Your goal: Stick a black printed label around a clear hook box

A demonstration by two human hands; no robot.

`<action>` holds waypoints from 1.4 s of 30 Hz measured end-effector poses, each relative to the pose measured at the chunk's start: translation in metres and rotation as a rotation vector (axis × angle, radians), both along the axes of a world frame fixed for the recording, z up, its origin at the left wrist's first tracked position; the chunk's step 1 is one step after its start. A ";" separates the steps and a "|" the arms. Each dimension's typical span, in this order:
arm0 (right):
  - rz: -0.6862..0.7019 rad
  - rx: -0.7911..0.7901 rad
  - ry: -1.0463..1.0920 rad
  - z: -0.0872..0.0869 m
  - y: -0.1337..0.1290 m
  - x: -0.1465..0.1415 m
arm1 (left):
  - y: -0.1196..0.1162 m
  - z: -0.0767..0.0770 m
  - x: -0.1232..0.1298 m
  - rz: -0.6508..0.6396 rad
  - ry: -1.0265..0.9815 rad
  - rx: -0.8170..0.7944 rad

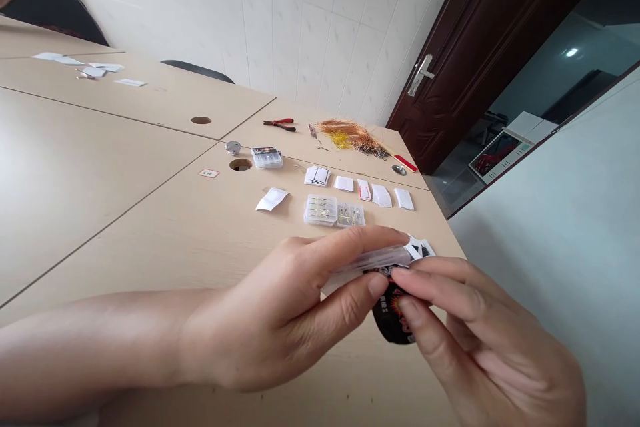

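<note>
My left hand (pixel 300 300) is closed around a clear plastic box (pixel 373 259), fingers over the top and thumb along its near side. Hanging below the box is a black printed label (pixel 393 317) with red and white lettering, bent into a curve. My right hand (pixel 480 320) pinches this label by its upper right part between thumb and fingers. The label's top edge meets the box near my left thumb; whether it is stuck on there I cannot tell. Just beyond my hands lies an open clear case (pixel 321 209) with small hook-like pieces in its compartments.
White paper stacks (pixel 343 183) stand in a row behind the case. Farther back are a clear box with a black label (pixel 267 157), red-handled pliers (pixel 280 125) and a bundle of orange lines (pixel 345 130). A person's dark sleeve (pixel 55 0) shows at far left. The table (pixel 165 213) ends at right.
</note>
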State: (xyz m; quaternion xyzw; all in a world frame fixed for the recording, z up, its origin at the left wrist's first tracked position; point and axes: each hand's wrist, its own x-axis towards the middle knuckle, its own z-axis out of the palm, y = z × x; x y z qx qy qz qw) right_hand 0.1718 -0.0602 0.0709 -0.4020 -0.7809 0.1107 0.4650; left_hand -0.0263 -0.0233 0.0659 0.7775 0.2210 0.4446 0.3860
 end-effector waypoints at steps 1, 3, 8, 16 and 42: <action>-0.004 -0.007 -0.003 0.000 0.000 0.000 | 0.000 0.000 0.000 0.002 0.003 0.003; 0.000 -0.026 0.013 0.000 0.000 0.000 | 0.000 -0.001 -0.001 0.002 0.010 0.007; 0.019 -0.044 0.058 0.001 0.003 0.002 | 0.001 -0.002 -0.001 -0.024 0.024 0.002; 0.013 -0.106 0.066 0.002 0.004 0.003 | 0.002 0.000 -0.001 0.006 0.043 -0.009; -0.021 -0.040 -0.007 -0.001 -0.002 0.003 | 0.000 -0.001 -0.001 0.059 0.051 0.000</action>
